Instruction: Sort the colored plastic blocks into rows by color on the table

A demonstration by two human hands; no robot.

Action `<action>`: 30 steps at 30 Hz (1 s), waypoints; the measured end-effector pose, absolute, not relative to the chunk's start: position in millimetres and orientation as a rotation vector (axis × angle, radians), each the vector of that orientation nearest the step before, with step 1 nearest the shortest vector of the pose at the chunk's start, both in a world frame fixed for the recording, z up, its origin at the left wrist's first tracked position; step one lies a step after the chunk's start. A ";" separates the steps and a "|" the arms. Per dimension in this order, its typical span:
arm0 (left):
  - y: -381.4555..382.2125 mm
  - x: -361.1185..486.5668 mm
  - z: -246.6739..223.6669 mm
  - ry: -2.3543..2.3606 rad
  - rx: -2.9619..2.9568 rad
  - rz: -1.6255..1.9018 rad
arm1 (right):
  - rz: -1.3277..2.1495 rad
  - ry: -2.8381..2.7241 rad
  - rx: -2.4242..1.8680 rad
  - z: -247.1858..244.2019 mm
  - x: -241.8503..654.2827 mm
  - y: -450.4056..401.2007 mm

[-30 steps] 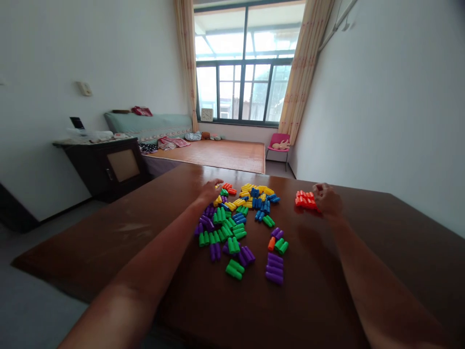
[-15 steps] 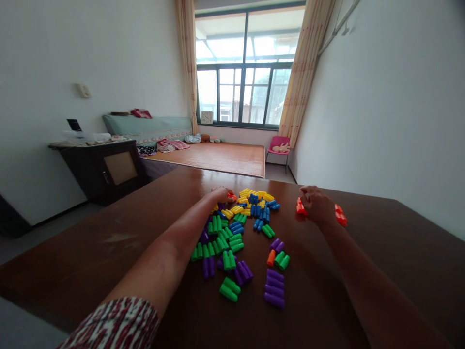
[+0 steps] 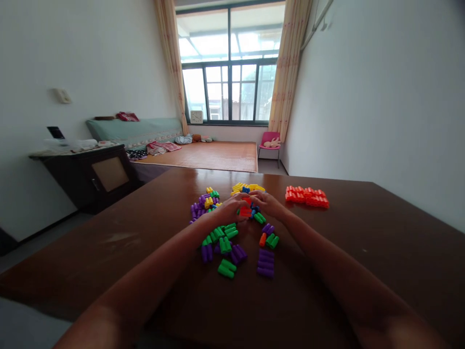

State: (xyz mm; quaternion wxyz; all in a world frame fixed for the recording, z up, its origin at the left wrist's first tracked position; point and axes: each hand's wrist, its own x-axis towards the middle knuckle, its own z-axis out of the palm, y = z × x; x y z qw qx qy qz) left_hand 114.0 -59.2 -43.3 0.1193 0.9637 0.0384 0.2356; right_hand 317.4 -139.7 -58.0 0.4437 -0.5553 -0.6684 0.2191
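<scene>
My left hand (image 3: 231, 209) is over the middle of the block pile, its fingers closed on a red-orange bullet-shaped building block (image 3: 245, 212). My right hand (image 3: 269, 203) meets it from the right, fingertips closed at the upper part of the same red-orange piece. Whether one or two pieces are between the hands is hard to make out. Blue blocks (image 3: 256, 209) lie partly hidden under the hands, with yellow blocks (image 3: 240, 187) just behind. Green blocks (image 3: 217, 234) are heaped below my left wrist.
A double row of red-orange blocks (image 3: 307, 197) lies at the right on the brown table (image 3: 348, 252). Purple blocks (image 3: 266, 263), a single orange block (image 3: 262, 239) and a green pair (image 3: 227, 268) lie nearer me. Beyond the table stand a bed (image 3: 218, 154) and a pink chair (image 3: 269, 139).
My right hand has left the red-orange row and moved left over the pile. My left hand has come right and nearer, bringing a red-orange block. The two hands now meet. The view has shifted slightly.
</scene>
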 end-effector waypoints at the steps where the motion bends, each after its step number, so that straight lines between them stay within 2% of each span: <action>1: -67.9 114.3 -46.8 0.095 2.812 0.685 | 0.619 -1.672 -1.348 -61.4 315.7 -139.0; 7: -80.1 112.1 -61.9 0.185 2.799 0.710 | 0.821 -1.724 -1.324 -66.0 317.0 -142.3; 12: -77.8 106.0 -63.1 0.285 2.860 0.781 | 0.550 -1.653 -1.521 -62.4 332.8 -138.4; 21: -74.3 98.6 -62.9 0.437 2.837 0.795 | -0.030 -0.881 -1.824 -40.6 448.6 -188.8; 26: -78.6 98.0 -57.6 0.498 2.816 0.707 | -0.111 -0.840 -1.898 -51.1 459.1 -200.0; 30: -77.1 96.5 -59.1 0.511 2.808 0.696 | -0.199 -0.817 -2.165 -64.5 459.2 -193.6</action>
